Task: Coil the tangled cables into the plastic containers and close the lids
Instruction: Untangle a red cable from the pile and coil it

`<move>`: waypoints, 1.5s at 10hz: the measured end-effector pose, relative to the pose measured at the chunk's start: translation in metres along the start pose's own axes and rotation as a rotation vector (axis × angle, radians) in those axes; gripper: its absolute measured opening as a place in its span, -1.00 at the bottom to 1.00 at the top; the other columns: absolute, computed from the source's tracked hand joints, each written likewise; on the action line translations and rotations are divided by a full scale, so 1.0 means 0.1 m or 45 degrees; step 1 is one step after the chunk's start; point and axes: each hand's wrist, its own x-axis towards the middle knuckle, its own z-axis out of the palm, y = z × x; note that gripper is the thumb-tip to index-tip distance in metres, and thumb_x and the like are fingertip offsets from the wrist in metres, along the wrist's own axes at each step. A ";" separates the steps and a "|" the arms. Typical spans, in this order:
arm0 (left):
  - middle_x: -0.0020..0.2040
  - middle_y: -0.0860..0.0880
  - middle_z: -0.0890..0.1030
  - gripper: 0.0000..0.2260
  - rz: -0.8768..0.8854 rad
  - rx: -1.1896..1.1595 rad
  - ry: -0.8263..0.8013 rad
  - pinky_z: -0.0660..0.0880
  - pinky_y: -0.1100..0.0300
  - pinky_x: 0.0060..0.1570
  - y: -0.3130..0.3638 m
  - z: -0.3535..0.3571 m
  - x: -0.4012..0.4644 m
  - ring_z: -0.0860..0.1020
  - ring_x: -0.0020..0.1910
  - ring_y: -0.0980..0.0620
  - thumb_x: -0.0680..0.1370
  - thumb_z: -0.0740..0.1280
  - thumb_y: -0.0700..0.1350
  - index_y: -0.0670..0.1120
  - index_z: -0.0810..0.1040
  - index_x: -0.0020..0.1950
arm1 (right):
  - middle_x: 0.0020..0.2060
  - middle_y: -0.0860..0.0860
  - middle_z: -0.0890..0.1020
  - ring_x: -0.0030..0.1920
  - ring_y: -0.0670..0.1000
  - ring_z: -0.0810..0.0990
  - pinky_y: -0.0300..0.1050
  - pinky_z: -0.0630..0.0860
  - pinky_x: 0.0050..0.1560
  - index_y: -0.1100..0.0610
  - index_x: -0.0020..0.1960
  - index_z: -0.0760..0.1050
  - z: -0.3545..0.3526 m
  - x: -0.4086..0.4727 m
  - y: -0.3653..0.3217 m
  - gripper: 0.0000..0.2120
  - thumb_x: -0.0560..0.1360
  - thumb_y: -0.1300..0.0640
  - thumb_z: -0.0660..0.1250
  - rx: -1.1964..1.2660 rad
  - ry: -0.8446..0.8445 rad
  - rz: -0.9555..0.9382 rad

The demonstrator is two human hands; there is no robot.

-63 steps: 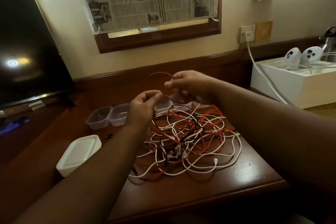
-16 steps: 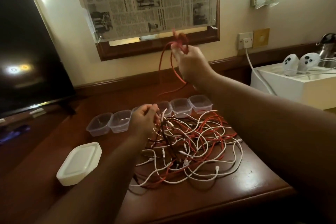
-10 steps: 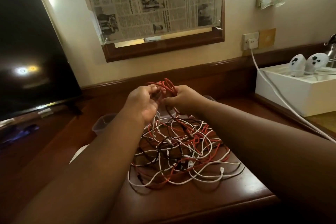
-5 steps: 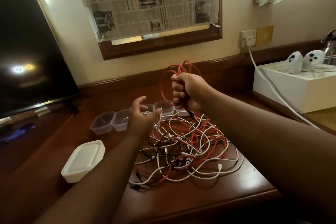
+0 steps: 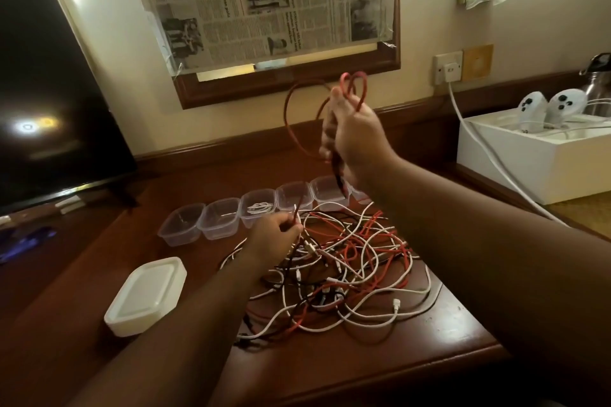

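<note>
On the dark wooden surface (image 5: 380, 360) lies a tangle of cables (image 5: 347, 271), white, red and black strands crossing one another in a loose heap near the front edge. Above it, the right hand (image 5: 353, 132) is raised well clear of the heap, its fingers curled round several loops of a red cable (image 5: 291, 122); the loops stick up past the fingertips and a wide bow of the same cable hangs to the left of the hand, then runs down toward the heap. The left hand (image 5: 276, 236) is low, at the far left edge of the tangle, its fingertips pinching a red strand where it meets the heap.

Behind the tangle stands a row of clear plastic containers (image 5: 215, 223), open-topped and side by side; one of them, the third container (image 5: 258, 211) from the left, holds a small white coil, and the right end of the row is hidden by the right forearm. To the left of the heap, apart from it, sits a white lidded container (image 5: 147, 296).

A dark television screen (image 5: 49, 92) fills the left side. On the wall hangs a wooden frame (image 5: 287, 76) covered with newspaper (image 5: 264, 0). To the right, a white box (image 5: 529, 168) carries two white controllers (image 5: 549, 106), and a white power cord (image 5: 476, 142) runs down from a wall socket (image 5: 448, 68).
</note>
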 end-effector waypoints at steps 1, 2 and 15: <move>-0.22 0.04 0.64 -0.97 -0.065 -0.087 0.054 0.58 0.11 -0.16 -0.08 0.01 -0.02 0.61 -0.24 0.07 0.58 0.39 -0.14 -0.05 0.63 -0.01 | -0.48 -0.06 0.38 -0.51 -0.06 0.35 -0.16 0.37 -0.47 0.08 -0.20 0.36 -0.06 0.16 -0.10 -0.69 0.67 -0.04 0.14 0.138 0.176 -0.109; -0.24 -0.01 0.63 -0.92 -0.130 -0.201 0.203 0.56 0.08 -0.19 0.02 -0.05 0.06 0.59 -0.28 0.02 0.60 0.36 -0.09 -0.06 0.63 -0.03 | -0.46 -0.06 0.37 -0.50 -0.07 0.33 -0.18 0.37 -0.45 0.10 -0.14 0.38 -0.14 0.20 -0.08 -0.73 0.67 0.00 0.13 0.130 0.188 -0.128; -0.17 -0.10 0.66 -0.89 0.075 -0.452 -0.016 0.61 0.18 -0.22 0.73 0.17 0.01 0.65 -0.22 0.04 0.60 0.35 -0.13 -0.14 0.61 -0.07 | -0.45 0.08 0.42 -0.51 0.04 0.41 -0.13 0.45 -0.45 0.15 -0.21 0.37 0.08 0.55 0.00 -0.61 0.67 -0.07 0.11 -0.166 0.310 0.125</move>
